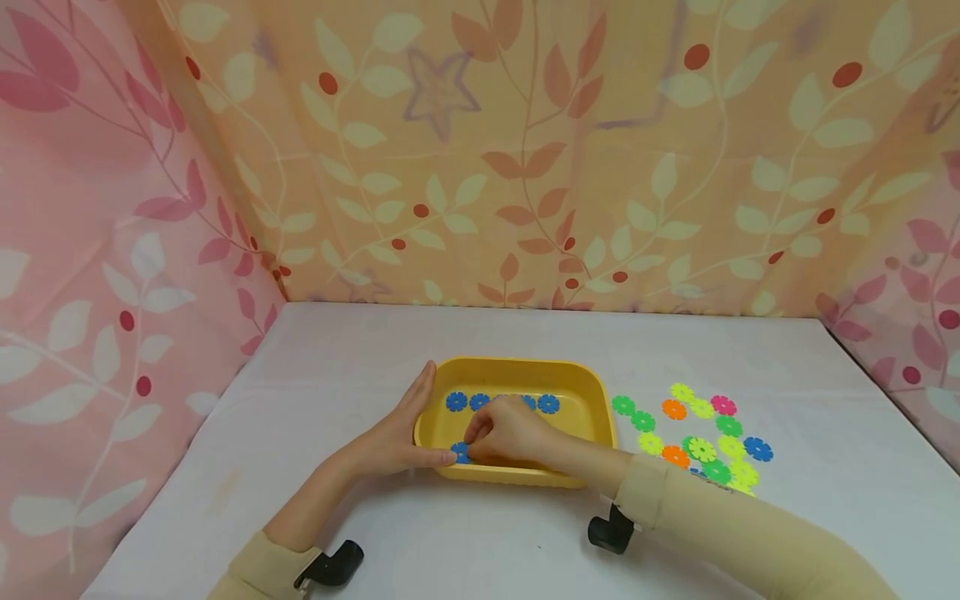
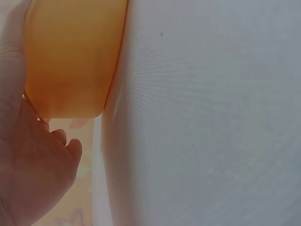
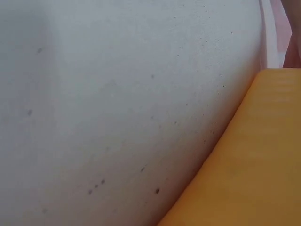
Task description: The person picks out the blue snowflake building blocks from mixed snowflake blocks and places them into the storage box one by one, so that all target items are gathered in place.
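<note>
A yellow plastic tray [image 1: 592,379] rests on the table with a row of blue snowflake discs [image 1: 456,402] along its far side. My left hand [image 1: 382,437] holds the tray's left end, fingers along the side and thumb at the front rim. In the left wrist view, that hand [image 2: 40,165] reaches round the tray's wall [image 2: 75,61]. My right hand [image 1: 513,429] is inside the tray, its curled fingertips pinching a blue snowflake disc [image 1: 461,452] at the near left corner. The hand covers part of the far row.
To the right of the tray lie loose snowflake discs in green [image 1: 623,406], orange [image 1: 674,409], yellow [image 1: 702,450], pink [image 1: 723,406] and blue [image 1: 758,449]; some overlap, and the right sleeve [image 1: 720,517] passes close by. A patterned curtain [image 1: 525,167] stands behind the white table [image 1: 360,333].
</note>
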`<state>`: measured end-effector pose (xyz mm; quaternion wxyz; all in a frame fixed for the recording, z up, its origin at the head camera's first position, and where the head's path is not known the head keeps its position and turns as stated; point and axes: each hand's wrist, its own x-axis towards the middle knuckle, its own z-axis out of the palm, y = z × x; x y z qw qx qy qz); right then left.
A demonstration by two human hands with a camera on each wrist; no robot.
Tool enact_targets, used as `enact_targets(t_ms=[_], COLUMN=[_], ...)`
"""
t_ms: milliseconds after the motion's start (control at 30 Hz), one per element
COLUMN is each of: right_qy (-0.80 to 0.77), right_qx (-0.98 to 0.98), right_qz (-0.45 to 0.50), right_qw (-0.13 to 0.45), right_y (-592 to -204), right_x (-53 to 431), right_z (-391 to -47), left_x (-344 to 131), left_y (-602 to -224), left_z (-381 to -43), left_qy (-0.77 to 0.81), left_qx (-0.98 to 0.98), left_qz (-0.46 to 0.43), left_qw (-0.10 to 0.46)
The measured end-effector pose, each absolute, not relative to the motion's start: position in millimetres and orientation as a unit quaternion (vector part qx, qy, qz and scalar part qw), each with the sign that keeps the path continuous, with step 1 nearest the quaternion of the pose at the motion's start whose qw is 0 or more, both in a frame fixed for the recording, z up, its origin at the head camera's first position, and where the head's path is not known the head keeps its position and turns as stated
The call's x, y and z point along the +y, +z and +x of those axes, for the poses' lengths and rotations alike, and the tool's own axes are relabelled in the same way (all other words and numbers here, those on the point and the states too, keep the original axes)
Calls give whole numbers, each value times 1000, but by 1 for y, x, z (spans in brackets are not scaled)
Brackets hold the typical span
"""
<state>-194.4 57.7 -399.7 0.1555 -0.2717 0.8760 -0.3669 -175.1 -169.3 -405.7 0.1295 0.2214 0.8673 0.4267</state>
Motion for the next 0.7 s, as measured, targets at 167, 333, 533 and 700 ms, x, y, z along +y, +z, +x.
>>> enact_targets(t_ms=[167,333,533,700], right_qy=[-375,-383,-395,-438], right_qx=[872,869,861,841], right_qz=[-273,-264,-257,-238], right_qw=[159,170,190,213], right_y=[-399,-398,-397,-393], right_x=[52,50,52,62], right_z=[-194,-194,-195,-195], left_x=[-170,-170,-170,-169], left_y=[-406,-406,-406,-406], left_z=[-176,-175,-175,-176], left_qy=[427,425,421,417], left_qx=[867,868,871,873], left_qz=[221,225,218,217], left_qw=[132,126,129,129])
